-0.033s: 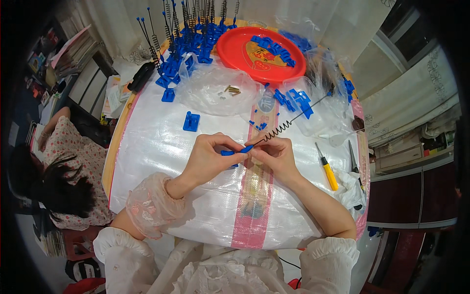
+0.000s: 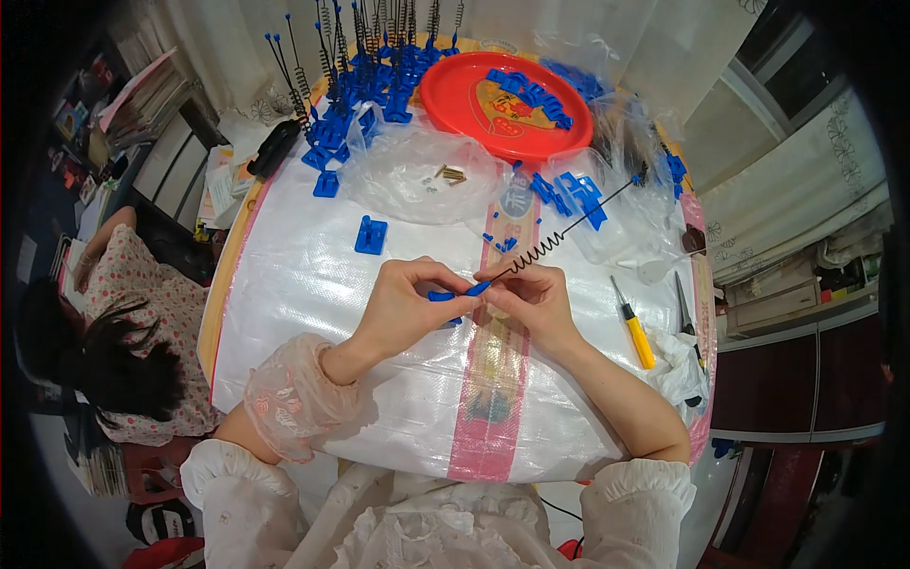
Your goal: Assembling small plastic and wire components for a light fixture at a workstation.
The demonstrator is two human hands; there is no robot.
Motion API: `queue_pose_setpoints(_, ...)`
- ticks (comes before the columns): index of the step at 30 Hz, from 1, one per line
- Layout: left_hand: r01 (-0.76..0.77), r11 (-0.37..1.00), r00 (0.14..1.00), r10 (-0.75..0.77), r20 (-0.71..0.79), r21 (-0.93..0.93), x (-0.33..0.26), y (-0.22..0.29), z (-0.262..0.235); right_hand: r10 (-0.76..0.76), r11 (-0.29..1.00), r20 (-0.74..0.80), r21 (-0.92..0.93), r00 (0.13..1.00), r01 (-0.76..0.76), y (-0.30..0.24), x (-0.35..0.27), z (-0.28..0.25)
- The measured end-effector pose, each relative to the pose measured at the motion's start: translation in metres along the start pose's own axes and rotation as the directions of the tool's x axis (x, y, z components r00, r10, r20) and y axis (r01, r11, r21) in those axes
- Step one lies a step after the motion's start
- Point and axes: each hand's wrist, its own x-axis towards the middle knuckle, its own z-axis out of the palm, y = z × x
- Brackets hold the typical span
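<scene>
My left hand [image 2: 403, 305] pinches a small blue plastic piece [image 2: 442, 296] over the white woven table cover [image 2: 303, 275]. My right hand [image 2: 531, 296] grips the blue lower end of a black spring rod [image 2: 559, 232], which slants up and to the right to a blue tip near a clear bag. The two hands meet fingertip to fingertip at the middle of the table. A single blue base piece [image 2: 371, 234] lies just beyond my left hand.
A red round tray [image 2: 455, 95] with blue parts sits at the back. Several assembled blue bases with upright spring rods [image 2: 370, 57] crowd the back left. A clear bag with small brass parts [image 2: 422, 175], a yellow-handled screwdriver [image 2: 635, 327] and dark pliers [image 2: 684, 308] lie nearby. A person [image 2: 104, 332] sits low at left.
</scene>
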Motion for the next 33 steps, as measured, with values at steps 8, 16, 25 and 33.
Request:
queue_pose_setpoints(8,0.006,1.0,1.0,-0.007,0.024,0.017,0.0004,0.0004,-0.0007,0.013,1.0,-0.044,0.002,0.999,-0.013,0.0,-0.0008,-0.0003)
queue_pose_setpoints(16,-0.024,1.0,0.999,0.024,0.026,-0.011,0.0002,-0.0049,-0.0008,-0.003,1.0,-0.065,-0.024,0.998,0.001,0.0019,0.0005,-0.0004)
queue_pose_setpoints(25,0.049,0.999,0.998,-0.048,0.046,-0.024,-0.0006,0.001,-0.0003,0.016,0.999,-0.086,-0.027,0.996,-0.018,0.0029,-0.0005,-0.0016)
queue_pose_setpoints(33,-0.049,0.999,0.998,0.049,0.027,0.01,0.0004,-0.0059,0.0001,0.021,0.999,-0.114,-0.033,0.993,-0.025,0.0013,0.0,0.0006)
